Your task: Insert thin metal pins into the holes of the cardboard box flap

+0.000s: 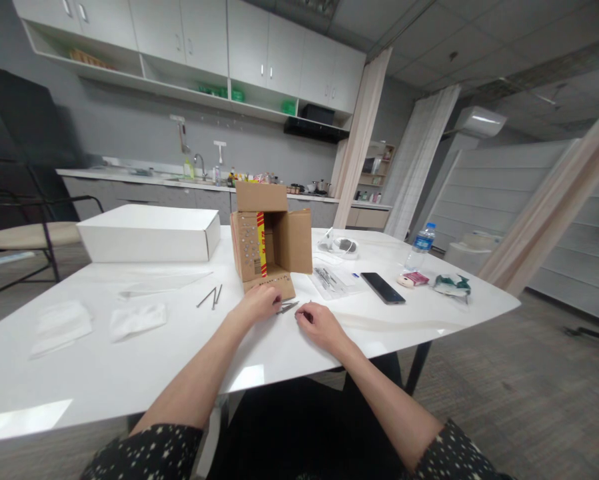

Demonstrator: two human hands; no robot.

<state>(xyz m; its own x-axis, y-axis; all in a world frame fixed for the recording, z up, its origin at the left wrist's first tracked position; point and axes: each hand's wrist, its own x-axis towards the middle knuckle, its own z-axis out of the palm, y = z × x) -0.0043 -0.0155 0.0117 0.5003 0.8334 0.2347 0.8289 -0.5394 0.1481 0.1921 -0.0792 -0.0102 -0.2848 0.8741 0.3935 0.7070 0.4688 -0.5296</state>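
the left hand (260, 303) pinches thin metal pins (286, 307) beside the open cardboard box (269, 243). the right hand (319, 321) rests curled on the white table (129, 360); its grasp is unclear.

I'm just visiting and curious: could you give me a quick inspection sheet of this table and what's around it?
Surface: white table, glossy.
Job's things: open cardboard box on its side; thin metal pieces between the hands.
Clutter: white box, phone, water bottle, plastic bags, loose metal rods.
Hands: left hand touching the box flap; right hand on the table.
Cables: nothing seen.
Surroundings: kitchen counter, cupboards, curtains, chair.
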